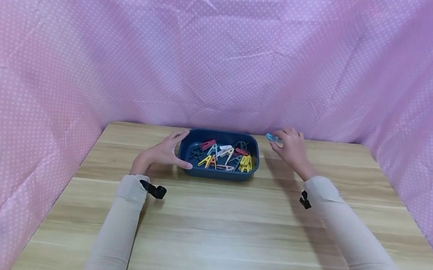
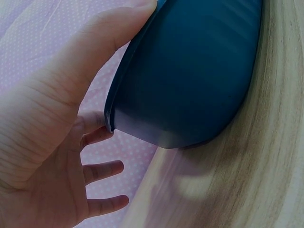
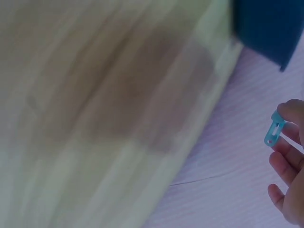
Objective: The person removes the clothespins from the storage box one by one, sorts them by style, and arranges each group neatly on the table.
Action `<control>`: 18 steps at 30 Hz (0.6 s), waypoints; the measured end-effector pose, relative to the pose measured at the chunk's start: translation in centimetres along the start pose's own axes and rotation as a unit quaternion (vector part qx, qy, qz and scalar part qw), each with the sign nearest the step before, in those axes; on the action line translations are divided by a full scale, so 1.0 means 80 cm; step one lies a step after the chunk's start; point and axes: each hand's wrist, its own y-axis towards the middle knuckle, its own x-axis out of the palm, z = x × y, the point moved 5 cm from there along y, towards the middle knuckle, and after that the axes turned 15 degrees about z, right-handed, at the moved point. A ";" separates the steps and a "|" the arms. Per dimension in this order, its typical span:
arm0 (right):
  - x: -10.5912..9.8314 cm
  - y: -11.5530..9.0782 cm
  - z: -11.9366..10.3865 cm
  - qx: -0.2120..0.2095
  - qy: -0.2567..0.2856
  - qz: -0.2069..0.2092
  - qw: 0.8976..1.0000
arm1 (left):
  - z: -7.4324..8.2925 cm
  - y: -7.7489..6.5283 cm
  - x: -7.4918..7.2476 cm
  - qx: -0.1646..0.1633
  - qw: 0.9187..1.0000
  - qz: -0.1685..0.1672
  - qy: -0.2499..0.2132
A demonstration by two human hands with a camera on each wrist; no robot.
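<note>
A dark blue plastic box (image 1: 216,174) stands at the back of the table, holding several coloured clothespins (image 1: 246,162). At its left end is my left hand (image 1: 165,150), which grips the rim between thumb and index finger. The left wrist view shows the thumb on the rim and the index finger at the corner, the other fingers spread off the box (image 2: 190,76). Just right of the box, my right hand (image 1: 292,148) pinches a light blue clothespin (image 3: 274,129) above the table, thumb against fingers.
The wooden table (image 1: 200,244) has its back edge right behind the box. A pink dotted curtain (image 1: 227,62) hangs behind the table and along both sides. Black straps with small attachments (image 1: 155,190) sit on the sleeved wrists.
</note>
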 end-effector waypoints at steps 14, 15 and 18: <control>0.024 -0.012 0.036 0.094 0.014 -0.125 0.988 | -0.002 0.003 -0.001 0.005 1.000 -0.001 0.003; 0.026 -0.014 0.038 0.098 0.013 -0.131 0.987 | -0.003 0.003 -0.001 0.001 1.000 -0.001 0.001; 0.030 -0.018 0.044 0.110 0.015 -0.144 0.983 | -0.004 0.002 0.000 -0.007 1.000 -0.002 -0.004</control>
